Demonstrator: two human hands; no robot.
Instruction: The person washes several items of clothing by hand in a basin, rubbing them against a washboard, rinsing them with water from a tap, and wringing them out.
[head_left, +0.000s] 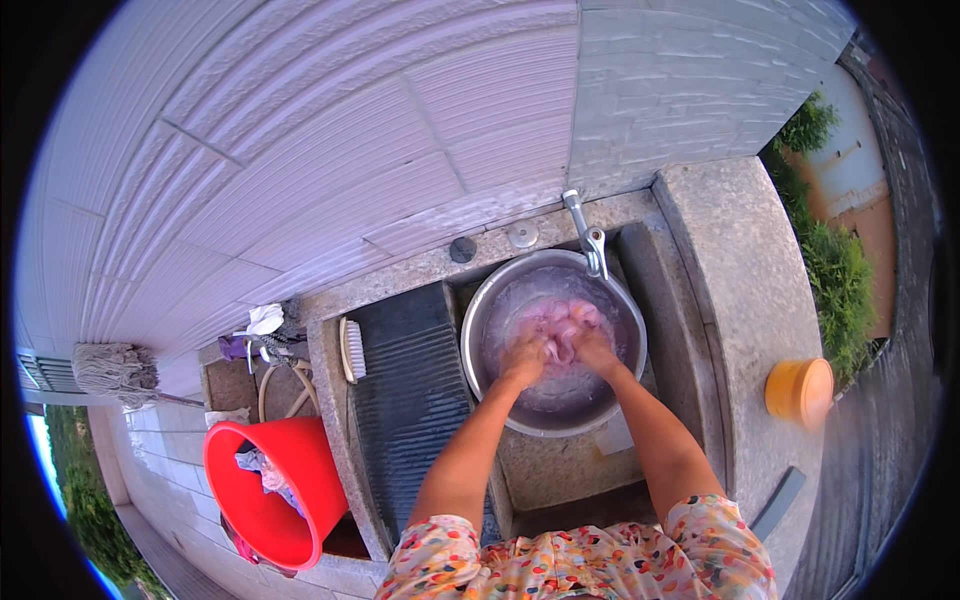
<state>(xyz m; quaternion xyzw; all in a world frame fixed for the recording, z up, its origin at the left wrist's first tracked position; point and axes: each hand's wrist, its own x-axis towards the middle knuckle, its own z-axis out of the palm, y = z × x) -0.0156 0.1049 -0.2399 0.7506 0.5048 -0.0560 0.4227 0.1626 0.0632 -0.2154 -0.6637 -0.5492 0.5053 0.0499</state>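
Observation:
A round metal basin (636, 322) of cloudy, sudsy water stands in the stone sink, under the chrome faucet (594, 244). In the water lies a bunched pink cloth (564, 319). My left hand (525, 358) grips its left side, fingers partly under water. My right hand (594, 349) holds the cloth on the right, close to the other hand. The fingertips of both hands are blurred by water and folds of fabric.
Left of the basin are a ribbed washboard slab (405, 397) and a scrub brush (352, 350). Further left are a red bucket (330, 457) holding clothes and a mop head (116, 373). A yellow tub (796, 391) sits on the right ledge (750, 285).

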